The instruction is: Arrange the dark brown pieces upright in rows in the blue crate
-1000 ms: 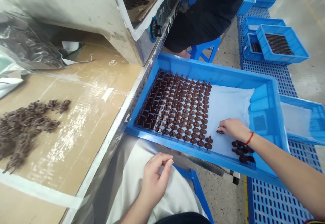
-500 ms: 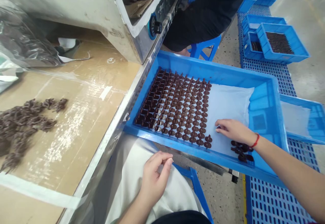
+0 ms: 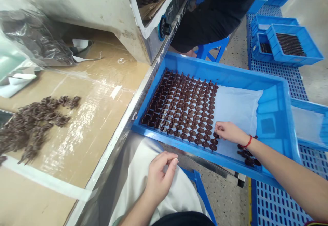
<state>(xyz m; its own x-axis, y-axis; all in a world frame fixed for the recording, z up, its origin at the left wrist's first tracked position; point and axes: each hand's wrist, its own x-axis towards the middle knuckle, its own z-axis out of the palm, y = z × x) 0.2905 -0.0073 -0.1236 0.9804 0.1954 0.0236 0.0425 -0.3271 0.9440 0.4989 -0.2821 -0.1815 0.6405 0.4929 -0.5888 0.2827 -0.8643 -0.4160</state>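
A blue plastic tray [image 3: 217,69] lined with a white sheet [image 3: 238,106] sits in front of me. Rows of small dark brown disc-shaped pieces with stems [image 3: 181,110] cover its left part. My right hand [image 3: 229,132], with a red string on the wrist, rests on the sheet at the end of the rows, its fingertips pinching a dark piece. A small loose cluster of the same pieces [image 3: 247,156] lies just beyond that wrist. My left hand [image 3: 160,178] hangs over my white-covered lap, fingers curled, holding nothing visible.
To the left, a tangled dark heap [image 3: 28,127] lies on a cardboard-covered bench [image 3: 89,144] beneath a steel machine with a dial [image 3: 164,28]. A co-worker in dark clothes [image 3: 215,17] sits on a blue stool. Blue crates [image 3: 289,45] stand on a blue pallet at right.
My right hand has moved left across the sheet, bringing its fingertips to the end of the rows. My left hand stays nearly still, and the whole view has shifted slightly.
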